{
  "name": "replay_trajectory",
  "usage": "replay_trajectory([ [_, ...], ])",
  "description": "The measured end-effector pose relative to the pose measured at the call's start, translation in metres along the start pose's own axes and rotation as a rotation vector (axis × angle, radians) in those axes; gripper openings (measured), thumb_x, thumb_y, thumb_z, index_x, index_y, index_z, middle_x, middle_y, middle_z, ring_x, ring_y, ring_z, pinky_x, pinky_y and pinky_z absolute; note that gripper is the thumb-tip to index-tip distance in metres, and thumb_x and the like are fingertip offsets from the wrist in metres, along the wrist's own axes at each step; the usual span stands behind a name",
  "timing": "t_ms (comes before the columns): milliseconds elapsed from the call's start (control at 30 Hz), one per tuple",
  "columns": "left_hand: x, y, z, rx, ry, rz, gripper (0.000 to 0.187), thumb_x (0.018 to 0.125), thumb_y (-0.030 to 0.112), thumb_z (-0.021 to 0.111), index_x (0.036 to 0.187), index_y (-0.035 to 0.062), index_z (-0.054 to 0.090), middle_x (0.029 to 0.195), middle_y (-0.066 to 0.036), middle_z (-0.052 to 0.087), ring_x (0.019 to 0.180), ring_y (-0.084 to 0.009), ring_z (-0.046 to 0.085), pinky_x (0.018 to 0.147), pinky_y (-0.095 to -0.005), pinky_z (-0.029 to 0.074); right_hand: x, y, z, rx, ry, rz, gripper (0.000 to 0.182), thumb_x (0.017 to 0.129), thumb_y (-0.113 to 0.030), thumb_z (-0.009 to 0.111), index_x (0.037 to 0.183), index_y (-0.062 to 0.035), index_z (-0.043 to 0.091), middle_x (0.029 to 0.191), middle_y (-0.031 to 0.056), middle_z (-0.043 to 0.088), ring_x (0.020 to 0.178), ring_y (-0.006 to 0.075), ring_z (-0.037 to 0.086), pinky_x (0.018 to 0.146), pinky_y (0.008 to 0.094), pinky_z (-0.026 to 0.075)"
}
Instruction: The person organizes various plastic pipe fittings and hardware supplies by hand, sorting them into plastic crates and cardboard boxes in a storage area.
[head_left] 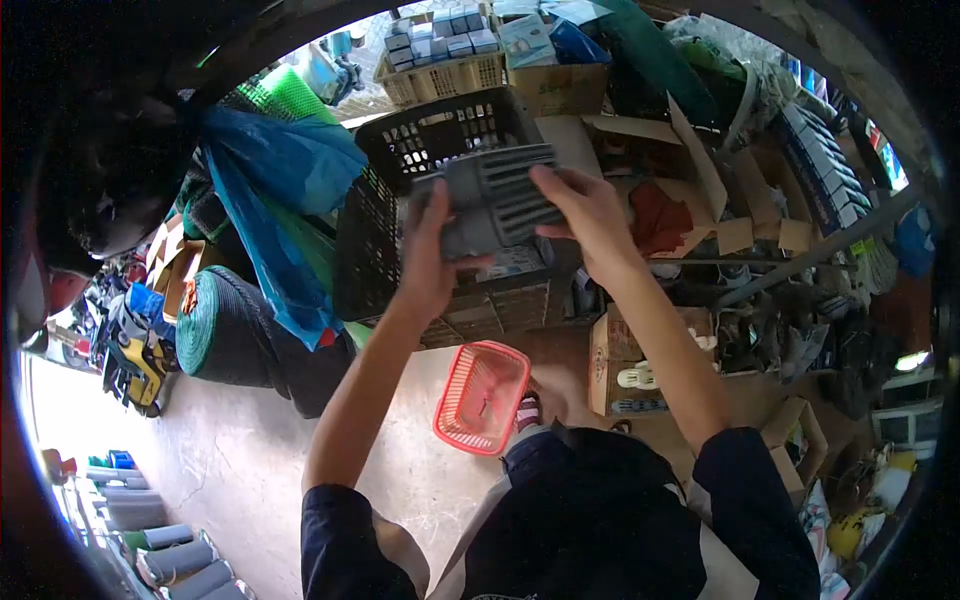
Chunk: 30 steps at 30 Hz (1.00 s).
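Note:
A dark grey ribbed plastic part [490,200], roughly cylindrical with slots at its right end, is held up in both hands above a black crate [375,250]. My left hand [433,255] grips its left end, with the thumb along the near side. On the slotted right end my right hand [582,215] has its fingers closed. The part is slightly blurred. Behind and under it, the crate's perforated walls show, and some items inside are partly hidden by the part and hands.
A pink basket [483,397] is on the floor near the feet. Left are a blue plastic bag [265,190] and a rolled net [235,330]. Open cardboard boxes [690,170] stand right. A beige crate [445,80] holds small boxes at the back.

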<state>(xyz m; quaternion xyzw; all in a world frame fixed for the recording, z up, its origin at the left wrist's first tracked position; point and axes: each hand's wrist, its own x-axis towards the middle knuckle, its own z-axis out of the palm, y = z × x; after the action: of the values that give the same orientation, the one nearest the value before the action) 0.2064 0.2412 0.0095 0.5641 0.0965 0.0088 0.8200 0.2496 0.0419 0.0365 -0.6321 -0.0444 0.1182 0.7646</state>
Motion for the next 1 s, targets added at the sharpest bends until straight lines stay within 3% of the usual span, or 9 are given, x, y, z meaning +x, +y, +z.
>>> replay_trajectory([
  [300,0.102,0.000,-0.038,0.123,0.008,0.047,0.059,0.094,0.060,0.056,0.133,0.0170,0.048,0.120,-0.007,0.058,0.099,-0.0192,0.065,0.057,-0.0320,0.056,0.068,0.028,-0.001,0.072,-0.083,0.051,0.059,0.092,-0.041,0.070,0.127,0.0044,0.057,0.115,0.0100,0.065,0.105,0.0175,0.064,0.081,0.0322,0.057],
  [400,0.155,-0.022,-0.053,-0.069,-0.002,0.127,0.058,0.092,0.057,0.063,0.133,0.0197,0.048,0.118,-0.007,0.060,0.086,-0.0162,0.066,0.051,-0.0274,0.051,0.065,0.045,-0.017,-0.669,0.307,-0.505,0.056,0.094,-0.036,0.066,0.129,0.0061,0.053,0.118,0.0221,0.064,0.105,0.0333,0.065,0.086,0.0407,0.055],
  [500,0.189,-0.035,-0.079,0.052,0.196,0.124,0.063,0.089,0.058,0.067,0.134,0.0183,0.047,0.116,-0.006,0.060,0.082,-0.0174,0.066,0.049,-0.0277,0.048,-0.015,0.037,-0.035,-0.736,0.325,-0.772,0.038,0.092,-0.018,0.065,0.124,0.0000,0.053,0.107,0.0199,0.065,0.100,0.0380,0.063,0.086,0.0455,0.050],
  [700,0.262,-0.101,-0.122,0.036,0.500,-0.067,0.067,0.084,0.061,0.071,0.130,0.0165,0.051,0.101,-0.005,0.061,0.073,-0.0184,0.062,0.047,-0.0276,0.047,-0.154,0.089,-0.101,-0.875,0.124,-0.261,0.034,0.091,-0.010,0.063,0.124,-0.0026,0.056,0.100,0.0169,0.067,0.092,0.0374,0.065,0.081,0.0442,0.051],
  [800,0.320,-0.152,-0.144,-0.136,0.434,-0.169,0.061,0.084,0.060,0.071,0.122,0.0156,0.055,0.093,-0.006,0.062,0.067,-0.0176,0.060,0.047,-0.0266,0.048,-0.237,0.157,-0.156,-0.947,0.386,0.233,0.025,0.093,-0.014,0.057,0.116,-0.0047,0.064,0.104,0.0193,0.068,0.096,0.0357,0.065,0.084,0.0436,0.050],
  [867,0.346,-0.168,-0.160,-0.195,0.328,-0.310,0.056,0.084,0.059,0.072,0.116,0.0144,0.058,0.091,-0.006,0.062,0.064,-0.0177,0.058,0.047,-0.0262,0.049,-0.340,0.255,-0.221,-1.309,0.411,0.174,0.024,0.094,-0.017,0.054,0.110,-0.0009,0.064,0.109,0.0227,0.065,0.096,0.0417,0.062,0.089,0.0454,0.048],
  [933,0.351,-0.172,-0.148,-0.169,0.372,-0.359,0.051,0.085,0.057,0.072,0.107,0.0118,0.060,0.087,-0.007,0.061,0.061,-0.0172,0.055,0.046,-0.0266,0.049,-0.433,0.295,-0.232,-1.131,0.681,0.404,0.026,0.093,-0.015,0.056,0.112,0.0011,0.061,0.106,0.0239,0.064,0.098,0.0434,0.061,0.085,0.0494,0.048],
  [967,0.359,-0.175,-0.143,-0.169,0.397,-0.406,0.051,0.085,0.056,0.072,0.106,0.0113,0.061,0.086,-0.007,0.061,0.061,-0.0177,0.055,0.046,-0.0273,0.049,-0.479,0.317,-0.234,-1.292,0.717,0.189,0.024,0.093,-0.017,0.057,0.109,0.0016,0.060,0.100,0.0248,0.064,0.095,0.0443,0.061,0.080,0.0506,0.048],
  [1000,0.363,-0.180,-0.143,-0.170,0.426,-0.456,0.050,0.086,0.056,0.072,0.106,0.0109,0.062,0.085,-0.007,0.061,0.061,-0.0182,0.056,0.046,-0.0279,0.050,-0.518,0.325,-0.233,-1.271,0.715,0.528,0.027,0.093,-0.018,0.058,0.110,0.0024,0.060,0.098,0.0253,0.064,0.093,0.0444,0.062,0.078,0.0505,0.049],
])
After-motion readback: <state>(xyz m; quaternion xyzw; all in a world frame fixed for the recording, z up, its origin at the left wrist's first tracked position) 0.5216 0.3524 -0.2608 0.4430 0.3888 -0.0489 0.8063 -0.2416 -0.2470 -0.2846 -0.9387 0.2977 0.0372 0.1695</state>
